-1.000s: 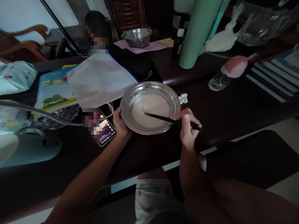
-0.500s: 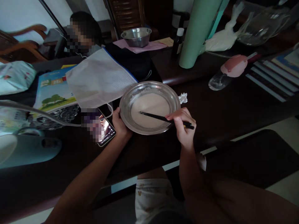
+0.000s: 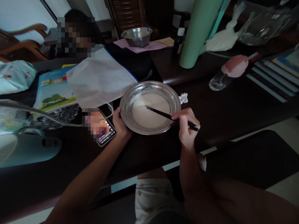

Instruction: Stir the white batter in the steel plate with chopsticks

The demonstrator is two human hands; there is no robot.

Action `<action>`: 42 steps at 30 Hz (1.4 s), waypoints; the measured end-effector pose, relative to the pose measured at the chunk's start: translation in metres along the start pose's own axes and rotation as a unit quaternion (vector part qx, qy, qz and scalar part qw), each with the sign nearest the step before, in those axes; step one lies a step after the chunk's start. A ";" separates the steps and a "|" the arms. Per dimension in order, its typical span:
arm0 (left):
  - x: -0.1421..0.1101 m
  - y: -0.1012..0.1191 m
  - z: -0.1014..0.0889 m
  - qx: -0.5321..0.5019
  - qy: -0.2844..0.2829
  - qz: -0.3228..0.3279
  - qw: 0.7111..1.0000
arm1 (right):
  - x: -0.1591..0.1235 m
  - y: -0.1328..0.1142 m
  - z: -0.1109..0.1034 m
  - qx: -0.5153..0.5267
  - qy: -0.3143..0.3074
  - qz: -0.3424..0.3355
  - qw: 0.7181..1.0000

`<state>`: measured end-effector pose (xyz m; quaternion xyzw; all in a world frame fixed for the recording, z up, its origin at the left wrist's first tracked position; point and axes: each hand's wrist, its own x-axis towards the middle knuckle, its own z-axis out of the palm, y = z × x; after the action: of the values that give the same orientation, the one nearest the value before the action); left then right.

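A wide metal bowl (image 3: pixel 127 113) rests on the dark table in front of me, with a pale, milky batter (image 3: pixel 149 115) in it. My left hand (image 3: pixel 121 126) grips the bowl's left rim; its fingers are partly hidden beneath the bowl. Black chopsticks (image 3: pixel 161 113) slant down into the batter, tips near its middle. Around their upper end my right hand (image 3: pixel 188 124) is closed, just off the bowl's right rim. Left of the bowl lies a lit phone (image 3: pixel 105 132), close to my left wrist.
Behind the bowl are a white mesh pouch (image 3: pixel 98 81), a second metal bowl (image 3: pixel 137 37) and a tall green cylinder (image 3: pixel 197 37). A pink-topped clear bottle (image 3: pixel 233 67) lies at right beside stacked books (image 3: pixel 275 77). A light-blue container (image 3: pixel 32 151) is at left. A person (image 3: pixel 79 34) is at the far left.
My right hand and the chopsticks have shifted a little to the right, their tips moving right and slightly away from me through the batter. The phone's picture differs. My left hand stays put.
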<state>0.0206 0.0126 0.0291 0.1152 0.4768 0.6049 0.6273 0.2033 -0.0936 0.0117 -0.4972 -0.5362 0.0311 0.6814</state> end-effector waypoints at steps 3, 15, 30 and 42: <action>0.002 -0.001 -0.002 -0.001 -0.006 0.009 1.000 | -0.001 0.000 0.000 0.043 0.009 0.005 0.999; 0.010 -0.005 -0.009 0.004 -0.020 0.017 1.000 | -0.001 0.001 0.000 0.050 -0.002 0.013 0.999; 0.009 -0.004 -0.007 0.008 -0.020 0.015 1.000 | 0.001 -0.004 -0.001 -0.014 -0.038 0.011 0.999; 0.012 -0.005 -0.013 0.026 -0.038 0.025 0.999 | 0.001 -0.004 0.000 -0.032 -0.022 0.010 0.999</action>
<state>0.0122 0.0163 0.0132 0.1661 0.4649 0.6028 0.6269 0.2018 -0.0951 0.0153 -0.5233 -0.5469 0.0323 0.6527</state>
